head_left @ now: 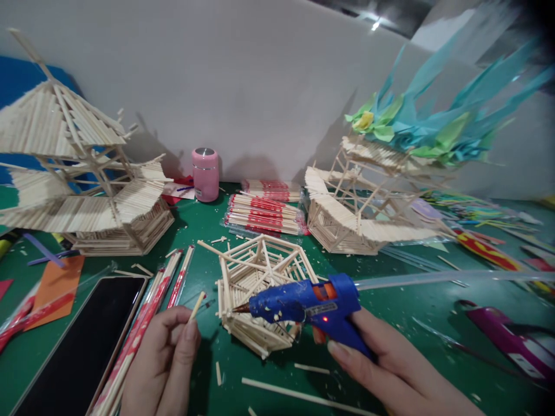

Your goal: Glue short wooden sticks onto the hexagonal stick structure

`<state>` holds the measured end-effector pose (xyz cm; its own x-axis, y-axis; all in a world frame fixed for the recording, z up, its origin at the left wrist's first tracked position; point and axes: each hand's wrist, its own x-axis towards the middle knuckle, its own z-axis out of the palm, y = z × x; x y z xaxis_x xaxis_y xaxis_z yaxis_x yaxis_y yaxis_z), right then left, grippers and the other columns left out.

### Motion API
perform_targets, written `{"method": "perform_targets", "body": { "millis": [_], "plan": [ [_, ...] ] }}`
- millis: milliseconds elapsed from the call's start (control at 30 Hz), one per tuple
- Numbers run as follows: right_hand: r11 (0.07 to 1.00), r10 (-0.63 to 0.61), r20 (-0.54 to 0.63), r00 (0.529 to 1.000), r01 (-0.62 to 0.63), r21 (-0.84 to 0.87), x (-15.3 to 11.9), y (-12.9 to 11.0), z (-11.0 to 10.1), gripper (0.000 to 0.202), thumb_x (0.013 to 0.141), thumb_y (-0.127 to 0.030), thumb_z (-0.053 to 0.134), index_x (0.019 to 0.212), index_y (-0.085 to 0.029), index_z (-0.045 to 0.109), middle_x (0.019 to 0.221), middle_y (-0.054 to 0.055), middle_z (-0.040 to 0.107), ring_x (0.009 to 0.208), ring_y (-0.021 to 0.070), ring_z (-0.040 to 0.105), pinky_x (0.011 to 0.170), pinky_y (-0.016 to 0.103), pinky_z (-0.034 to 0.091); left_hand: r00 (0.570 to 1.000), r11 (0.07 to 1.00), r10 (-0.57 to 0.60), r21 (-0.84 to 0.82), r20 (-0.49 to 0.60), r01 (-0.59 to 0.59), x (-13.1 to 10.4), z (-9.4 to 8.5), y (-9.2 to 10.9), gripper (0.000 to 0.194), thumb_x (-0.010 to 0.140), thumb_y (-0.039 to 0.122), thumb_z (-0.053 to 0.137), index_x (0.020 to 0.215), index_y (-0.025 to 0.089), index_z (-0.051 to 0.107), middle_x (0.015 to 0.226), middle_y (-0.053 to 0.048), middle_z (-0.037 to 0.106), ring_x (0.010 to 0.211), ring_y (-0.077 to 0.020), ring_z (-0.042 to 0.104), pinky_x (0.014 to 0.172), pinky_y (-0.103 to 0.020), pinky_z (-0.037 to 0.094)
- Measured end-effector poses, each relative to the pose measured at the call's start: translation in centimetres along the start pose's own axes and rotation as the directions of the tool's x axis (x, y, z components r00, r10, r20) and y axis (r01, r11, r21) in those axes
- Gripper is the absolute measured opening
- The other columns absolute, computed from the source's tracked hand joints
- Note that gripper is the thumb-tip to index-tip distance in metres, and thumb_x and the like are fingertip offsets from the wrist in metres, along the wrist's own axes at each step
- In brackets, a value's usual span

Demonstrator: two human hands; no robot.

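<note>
The left hand [167, 358] is closed in a pinch, thumb against the curled fingers, with a short, pale wooden stick piece [198, 306] between them, its free end slanting up toward the middle. The right hand [385, 361] wraps around the handle of a blue plastic hot-glue gun [281, 301] – a small red light glows on its side, and a long, translucent glue stick [411, 281] runs out of its back.

The gun points left across a many-sided openwork frame of pale wooden sticks [269, 268], which sits on the dark green tabletop [399, 312] between and just beyond the hands. The copper-coloured nozzle is at the frame's near left side – whether it touches, I cannot tell.

A black-screened phone [87, 346] and red-and-white packets of wooden sticks [139, 323] lie beside the left hand. A long loose wooden stick [303, 396] lies in front of the frame. Behind stand a roofed wooden-stick pavilion [82, 208] at left, a pink metal-topped flask [205, 176], and, at right, a second stick pavilion [373, 225] topped with blue-green paper [437, 127]
</note>
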<state>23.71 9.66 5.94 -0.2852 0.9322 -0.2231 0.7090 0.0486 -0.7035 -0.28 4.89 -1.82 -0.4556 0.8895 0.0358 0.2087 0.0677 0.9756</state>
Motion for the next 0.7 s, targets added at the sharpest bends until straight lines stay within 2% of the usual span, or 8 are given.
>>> {"method": "perform_targets", "body": {
  "millis": [100, 200, 333, 433, 600, 700],
  "plan": [
    [0.999, -0.043, 0.015, 0.999, 0.043, -0.015, 0.04, -0.08, 0.09, 0.027, 0.083, -0.045, 0.048, 0.089, -0.025, 0.064, 0.082, 0.003, 0.068, 0.082, 0.0226, 0.063, 0.066, 0.027, 0.055, 0.997, 0.999, -0.049, -0.025, -0.051, 0.048, -0.14, 0.29, 0.37, 0.035, 0.076, 0.056, 0.055, 0.085, 0.023, 0.054, 0.056, 0.005, 0.056, 0.050, -0.0092, 0.053, 0.046, -0.015, 0.044],
    [0.998, -0.065, -0.005, 0.998, 0.065, -0.004, 0.08, -0.30, 0.20, 0.025, 0.083, -0.042, 0.048, 0.091, -0.025, 0.065, 0.082, 0.002, 0.068, 0.074, 0.0206, 0.063, 0.065, 0.027, 0.054, 0.998, 0.998, -0.049, -0.038, -0.025, 0.048, -0.18, 0.38, 0.48, 0.036, 0.074, 0.057, 0.056, 0.085, 0.022, 0.055, 0.057, 0.005, 0.056, 0.051, -0.0100, 0.054, 0.047, -0.016, 0.045],
    [1.000, -0.009, 0.001, 1.000, 0.009, 0.003, -0.04, -0.21, 0.10, 0.030, 0.083, -0.048, 0.048, 0.091, -0.025, 0.064, 0.085, 0.003, 0.068, 0.081, 0.0220, 0.063, 0.071, 0.029, 0.054, 0.995, 0.997, -0.072, -0.016, -0.065, 0.071, -0.12, 0.24, 0.19, 0.036, 0.075, 0.056, 0.055, 0.086, 0.022, 0.056, 0.059, 0.005, 0.056, 0.051, -0.0101, 0.054, 0.046, -0.016, 0.045],
    [0.999, 0.014, -0.017, 1.000, -0.013, 0.034, -0.15, 0.09, -0.01, 0.036, 0.083, -0.051, 0.049, 0.103, -0.024, 0.062, 0.097, 0.005, 0.067, 0.086, 0.0224, 0.062, 0.078, 0.031, 0.052, 0.999, 0.999, -0.035, 0.003, -0.019, 0.035, -0.06, 0.14, -0.05, 0.035, 0.074, 0.055, 0.057, 0.084, 0.021, 0.057, 0.059, 0.003, 0.058, 0.053, -0.0115, 0.057, 0.048, -0.018, 0.048],
    [1.000, -0.030, 0.040, 0.999, 0.030, -0.002, -0.14, -0.09, -0.05, 0.029, 0.084, -0.047, 0.046, 0.089, -0.023, 0.063, 0.083, 0.003, 0.067, 0.078, 0.0216, 0.062, 0.069, 0.029, 0.054, 0.997, 0.999, -0.050, -0.022, -0.066, 0.049, -0.18, 0.48, 0.32, 0.036, 0.073, 0.056, 0.057, 0.085, 0.022, 0.057, 0.058, 0.004, 0.057, 0.054, -0.0123, 0.056, 0.051, -0.020, 0.048],
    [0.999, -0.037, 0.022, 0.999, 0.036, 0.028, -0.07, -0.47, 0.05, 0.026, 0.083, -0.044, 0.049, 0.092, -0.025, 0.064, 0.083, 0.002, 0.067, 0.074, 0.0201, 0.062, 0.068, 0.027, 0.053, 0.996, 0.998, -0.056, -0.027, -0.064, 0.054, -0.35, 0.75, 0.72, 0.036, 0.073, 0.056, 0.057, 0.083, 0.022, 0.057, 0.058, 0.004, 0.056, 0.054, -0.0118, 0.054, 0.050, -0.019, 0.046]
  ]
}}
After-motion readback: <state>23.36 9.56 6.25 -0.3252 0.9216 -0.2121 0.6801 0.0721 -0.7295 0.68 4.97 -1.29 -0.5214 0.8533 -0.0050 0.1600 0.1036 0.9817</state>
